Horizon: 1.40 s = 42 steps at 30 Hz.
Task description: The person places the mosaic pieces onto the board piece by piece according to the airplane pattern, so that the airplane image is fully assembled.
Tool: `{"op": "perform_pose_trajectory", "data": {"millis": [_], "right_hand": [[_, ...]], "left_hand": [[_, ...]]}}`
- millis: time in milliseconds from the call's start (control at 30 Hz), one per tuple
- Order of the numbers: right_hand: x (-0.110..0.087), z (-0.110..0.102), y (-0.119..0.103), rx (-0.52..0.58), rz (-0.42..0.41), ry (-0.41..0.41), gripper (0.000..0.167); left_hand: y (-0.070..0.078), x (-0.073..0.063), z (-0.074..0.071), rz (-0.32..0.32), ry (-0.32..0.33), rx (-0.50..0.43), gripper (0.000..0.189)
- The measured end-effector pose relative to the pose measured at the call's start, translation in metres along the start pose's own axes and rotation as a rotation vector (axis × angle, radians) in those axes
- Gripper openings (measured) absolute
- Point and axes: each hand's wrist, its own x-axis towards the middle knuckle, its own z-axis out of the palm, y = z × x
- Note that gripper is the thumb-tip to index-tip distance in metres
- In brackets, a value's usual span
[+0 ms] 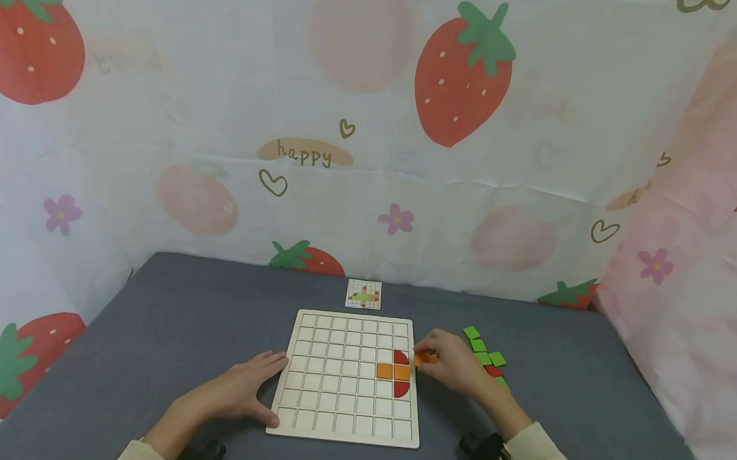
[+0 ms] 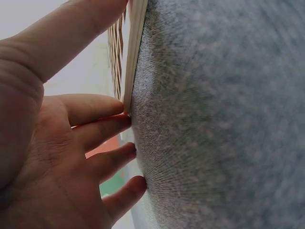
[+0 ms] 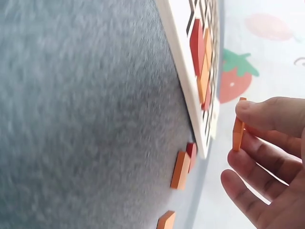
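Observation:
My right hand (image 1: 456,360) pinches an orange tile (image 3: 238,131) between thumb and fingertips, just off the right edge of the wooden grid board (image 1: 329,404). On the board's right side lie two orange square tiles (image 1: 385,371) in a row, a red quarter-round tile (image 1: 400,357) above them and another red quarter-round tile (image 1: 401,389) below. My left hand (image 1: 232,389) rests at the board's left edge with fingers spread, the thumb by the near corner. In the left wrist view its fingertips (image 2: 125,106) touch the board's side.
Several green tiles (image 1: 478,345) and a red tile (image 1: 494,370) lie on the grey tabletop (image 1: 219,305) beyond my right hand. Loose orange tiles (image 3: 180,170) show beside the board in the right wrist view. A small pattern card (image 1: 363,294) lies behind the board.

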Motion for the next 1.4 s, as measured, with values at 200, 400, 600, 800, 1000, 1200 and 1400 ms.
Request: {"op": "perform_pose_trajectory", "data": {"millis": [200,400,600,800,1000,1200,1400], "right_hand": [[-0.002,0.003,-0.009,0.033,0.002,0.003,0.023],[-0.005,0.006,-0.016,0.070,-0.016,0.009,0.023],[-0.007,0.010,-0.022,0.107,-0.041,-0.015,0.022],[-0.007,0.015,-0.028,0.103,-0.074,-0.037,0.022],[-0.006,0.020,-0.032,0.087,-0.122,-0.040,0.021],[-0.003,0.024,-0.035,0.073,-0.133,-0.070,0.021],[-0.002,0.027,-0.036,0.079,-0.149,-0.122,0.021]], "left_hand": [[-0.001,0.001,0.001,0.007,0.000,0.013,0.100],[-0.001,0.001,0.000,0.008,-0.006,0.006,0.101],[-0.003,0.002,0.001,0.014,-0.005,0.006,0.101],[-0.002,0.001,0.001,0.015,-0.002,-0.002,0.101],[-0.003,0.000,0.000,0.020,0.006,0.007,0.101],[-0.004,0.000,0.000,0.037,0.008,0.016,0.101],[-0.003,0.000,0.001,0.039,0.005,0.013,0.100]]}}
